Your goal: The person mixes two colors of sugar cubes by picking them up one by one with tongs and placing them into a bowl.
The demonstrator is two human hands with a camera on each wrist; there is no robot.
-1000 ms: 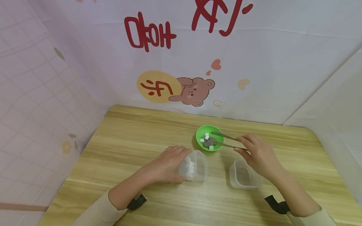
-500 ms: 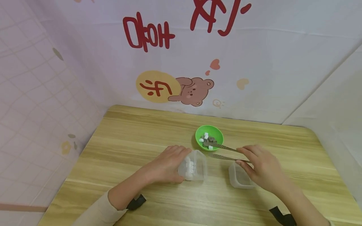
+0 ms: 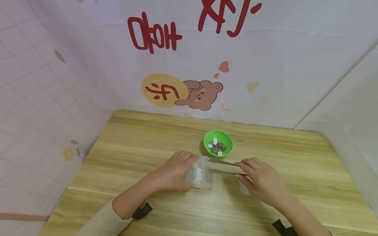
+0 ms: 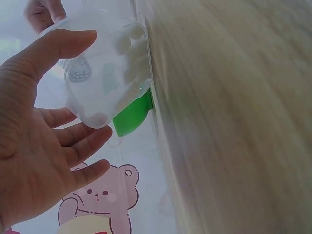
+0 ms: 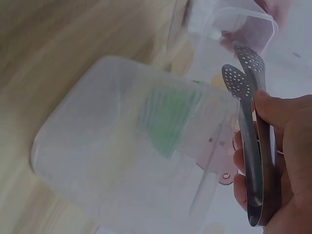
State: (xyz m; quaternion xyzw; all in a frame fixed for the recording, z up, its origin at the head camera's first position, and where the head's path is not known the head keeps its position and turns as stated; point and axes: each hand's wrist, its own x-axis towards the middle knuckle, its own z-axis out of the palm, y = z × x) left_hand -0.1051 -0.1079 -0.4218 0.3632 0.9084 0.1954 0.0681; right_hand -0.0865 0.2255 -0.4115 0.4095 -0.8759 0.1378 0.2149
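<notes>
My left hand (image 3: 174,172) grips a clear plastic container (image 3: 209,182) tipped on its side on the table, its mouth facing right. Small white pieces (image 3: 198,175) lie inside; the left wrist view shows them through the container's bottom. In my right hand (image 3: 262,180) I hold metal tongs (image 5: 253,131) with perforated tips, spread a little apart. The tips overlap the container's mouth in the head view, with nothing between them. Just behind stands a green bowl (image 3: 228,141), holding brown chunks (image 3: 215,149) and a few white pieces (image 3: 215,141).
A second clear container (image 5: 97,131) stands on the wooden table (image 3: 141,131) beneath my right hand, mostly hidden by it in the head view. Behind the table hangs a white printed cloth (image 3: 265,59) with a bear and red characters. More pale cloth covers the left and right sides.
The tongs have left the green bowl, where brown chunks now show uncovered, and moved left and nearer to the tipped container's mouth. My left hand and its container have stayed put.
</notes>
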